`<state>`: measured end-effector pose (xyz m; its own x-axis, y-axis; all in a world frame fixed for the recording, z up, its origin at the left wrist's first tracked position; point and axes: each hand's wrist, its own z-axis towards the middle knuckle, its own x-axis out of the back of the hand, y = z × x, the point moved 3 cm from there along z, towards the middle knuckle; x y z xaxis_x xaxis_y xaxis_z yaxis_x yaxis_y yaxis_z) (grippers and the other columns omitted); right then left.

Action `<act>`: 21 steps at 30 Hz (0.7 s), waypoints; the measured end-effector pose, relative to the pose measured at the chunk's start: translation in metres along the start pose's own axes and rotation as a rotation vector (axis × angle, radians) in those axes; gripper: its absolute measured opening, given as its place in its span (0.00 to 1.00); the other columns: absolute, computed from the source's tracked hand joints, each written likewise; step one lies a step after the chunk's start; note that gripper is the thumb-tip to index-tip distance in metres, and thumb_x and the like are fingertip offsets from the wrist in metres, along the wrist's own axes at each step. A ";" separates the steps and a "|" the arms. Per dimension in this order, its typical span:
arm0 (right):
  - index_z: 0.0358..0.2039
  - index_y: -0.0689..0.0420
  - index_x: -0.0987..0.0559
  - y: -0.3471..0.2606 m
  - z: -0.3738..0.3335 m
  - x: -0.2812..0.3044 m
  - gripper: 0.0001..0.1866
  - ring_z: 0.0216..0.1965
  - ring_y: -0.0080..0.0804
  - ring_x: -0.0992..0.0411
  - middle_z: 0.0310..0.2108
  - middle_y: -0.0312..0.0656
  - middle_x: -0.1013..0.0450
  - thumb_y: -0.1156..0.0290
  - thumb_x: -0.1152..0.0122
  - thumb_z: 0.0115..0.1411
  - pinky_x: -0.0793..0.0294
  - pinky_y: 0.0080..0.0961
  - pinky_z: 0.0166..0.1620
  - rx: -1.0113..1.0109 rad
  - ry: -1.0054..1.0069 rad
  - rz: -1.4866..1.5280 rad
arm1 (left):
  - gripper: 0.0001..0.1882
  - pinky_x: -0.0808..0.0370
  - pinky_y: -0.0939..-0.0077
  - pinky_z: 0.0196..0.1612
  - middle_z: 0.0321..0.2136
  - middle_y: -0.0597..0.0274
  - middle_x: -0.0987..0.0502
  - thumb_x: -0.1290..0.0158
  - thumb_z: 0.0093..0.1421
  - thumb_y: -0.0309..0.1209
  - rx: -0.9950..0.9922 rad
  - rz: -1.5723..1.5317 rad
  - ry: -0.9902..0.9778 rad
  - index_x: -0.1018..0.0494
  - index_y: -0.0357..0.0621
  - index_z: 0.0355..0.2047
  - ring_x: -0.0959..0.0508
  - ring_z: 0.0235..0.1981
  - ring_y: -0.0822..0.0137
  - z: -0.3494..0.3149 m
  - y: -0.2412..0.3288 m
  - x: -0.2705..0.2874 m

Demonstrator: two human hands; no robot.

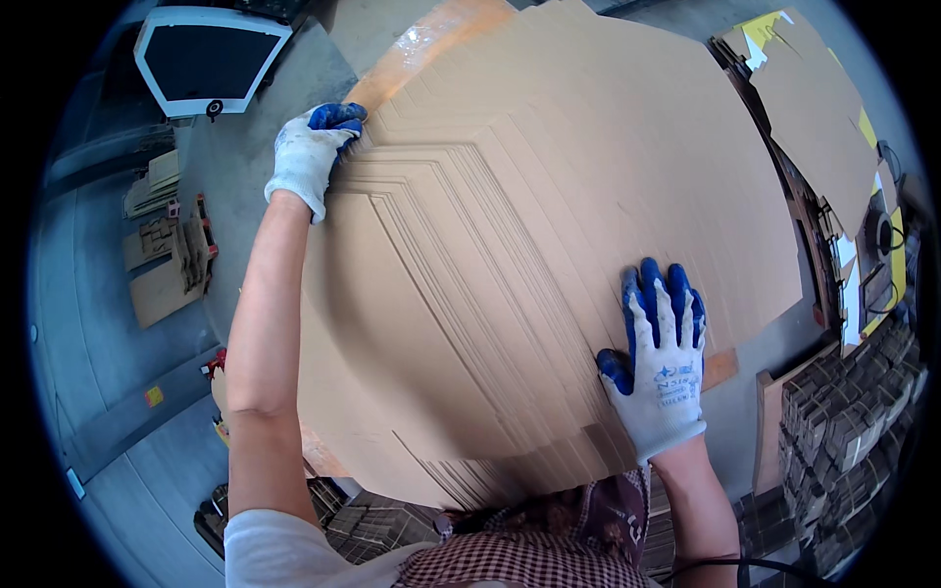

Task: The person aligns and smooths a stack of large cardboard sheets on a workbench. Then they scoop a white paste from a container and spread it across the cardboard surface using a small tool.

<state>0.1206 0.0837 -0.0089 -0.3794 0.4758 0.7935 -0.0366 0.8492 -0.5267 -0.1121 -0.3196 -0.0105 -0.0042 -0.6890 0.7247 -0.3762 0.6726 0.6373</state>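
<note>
A wide stack of brown cardboard sheets (627, 157) fans out in front of me, its edges overlapping in steps. At its far left edge, my left hand (312, 155) wears a white glove with blue-coated fingers. Those fingers curl closed over the sheet edges, and their tips are partly hidden. My right hand (659, 363), gloved the same way, rests palm down on the right part of the stack with its fingers stretched out. Nothing is gripped in it.
Strapped bundles of cardboard (833, 421) are piled at the lower right. More large sheets (818, 118) lie at the far right. Flattened cardboard pieces (169, 274) sit by the left wall. A white-framed dark panel (211, 61) stands at the upper left, and orange board (417, 49) shows behind the stack.
</note>
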 end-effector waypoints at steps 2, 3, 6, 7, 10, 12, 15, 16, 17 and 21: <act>0.73 0.53 0.40 -0.002 0.001 -0.001 0.47 0.76 0.53 0.54 0.75 0.46 0.48 0.68 0.30 0.55 0.57 0.53 0.76 0.014 -0.003 0.001 | 0.12 0.22 0.79 0.46 0.40 0.64 0.14 0.37 0.60 0.23 -0.014 0.027 -0.005 0.16 0.41 0.44 0.18 0.39 0.72 0.003 -0.007 0.003; 0.73 0.53 0.40 -0.002 0.002 0.000 0.46 0.76 0.53 0.53 0.75 0.46 0.48 0.68 0.30 0.55 0.57 0.53 0.76 0.017 -0.002 0.013 | 0.13 0.23 0.76 0.47 0.41 0.63 0.15 0.37 0.60 0.26 -0.242 0.280 0.092 0.17 0.43 0.45 0.18 0.41 0.69 -0.004 0.000 0.001; 0.73 0.52 0.40 0.007 0.000 0.001 0.46 0.76 0.52 0.52 0.75 0.46 0.47 0.68 0.31 0.56 0.57 0.53 0.76 0.002 0.010 -0.001 | 0.17 0.25 0.63 0.56 0.48 0.58 0.18 0.35 0.60 0.36 -0.682 0.557 0.018 0.18 0.48 0.49 0.20 0.50 0.58 -0.089 0.090 -0.042; 0.73 0.52 0.39 0.009 0.000 0.001 0.45 0.76 0.52 0.52 0.75 0.46 0.46 0.67 0.32 0.56 0.58 0.53 0.76 -0.004 0.010 0.022 | 0.20 0.27 0.56 0.61 0.52 0.56 0.20 0.35 0.60 0.40 -0.630 0.368 -0.226 0.19 0.51 0.51 0.22 0.56 0.53 -0.118 0.101 -0.051; 0.72 0.52 0.37 0.008 -0.001 0.002 0.43 0.76 0.52 0.51 0.74 0.46 0.44 0.64 0.31 0.57 0.57 0.53 0.76 -0.023 0.045 0.066 | 0.26 0.33 0.48 0.67 0.51 0.61 0.20 0.33 0.55 0.47 -1.102 0.397 -0.581 0.19 0.53 0.52 0.25 0.59 0.50 -0.181 0.105 -0.084; 0.71 0.52 0.35 0.003 0.001 0.001 0.42 0.75 0.52 0.51 0.73 0.46 0.43 0.63 0.31 0.57 0.56 0.53 0.76 -0.046 0.057 0.076 | 0.24 0.33 0.48 0.67 0.50 0.61 0.20 0.34 0.56 0.46 -1.140 0.369 -0.651 0.18 0.51 0.50 0.26 0.60 0.52 -0.205 0.094 -0.099; 0.70 0.51 0.34 0.001 0.001 -0.004 0.42 0.74 0.51 0.49 0.72 0.45 0.41 0.62 0.29 0.55 0.54 0.54 0.75 -0.060 0.128 0.048 | 0.22 0.33 0.48 0.67 0.49 0.61 0.19 0.36 0.56 0.45 -1.141 0.371 -0.649 0.16 0.49 0.47 0.25 0.59 0.54 -0.213 0.086 -0.105; 0.69 0.50 0.33 0.000 0.002 -0.003 0.42 0.73 0.51 0.47 0.71 0.44 0.40 0.62 0.27 0.54 0.53 0.54 0.74 -0.063 0.136 0.044 | 0.21 0.33 0.48 0.67 0.49 0.62 0.19 0.37 0.57 0.45 -1.137 0.373 -0.645 0.16 0.48 0.47 0.25 0.59 0.54 -0.213 0.085 -0.105; 0.69 0.49 0.33 0.000 0.002 -0.002 0.42 0.73 0.51 0.46 0.71 0.44 0.40 0.62 0.27 0.53 0.52 0.54 0.74 -0.067 0.139 0.033 | 0.21 0.33 0.48 0.67 0.49 0.62 0.19 0.37 0.57 0.45 -1.141 0.375 -0.640 0.16 0.48 0.47 0.25 0.58 0.54 -0.213 0.085 -0.106; 0.69 0.47 0.33 -0.001 0.008 0.001 0.43 0.72 0.50 0.45 0.71 0.42 0.41 0.58 0.26 0.53 0.48 0.53 0.72 -0.085 0.118 -0.062 | 0.22 0.33 0.48 0.68 0.50 0.62 0.19 0.38 0.57 0.44 -1.154 0.389 -0.629 0.16 0.48 0.48 0.25 0.59 0.54 -0.214 0.083 -0.107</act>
<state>0.1130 0.0813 -0.0098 -0.2676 0.4408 0.8568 0.0233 0.8919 -0.4516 0.0551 -0.1318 0.0210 -0.4641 -0.2029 0.8622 0.7226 0.4763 0.5010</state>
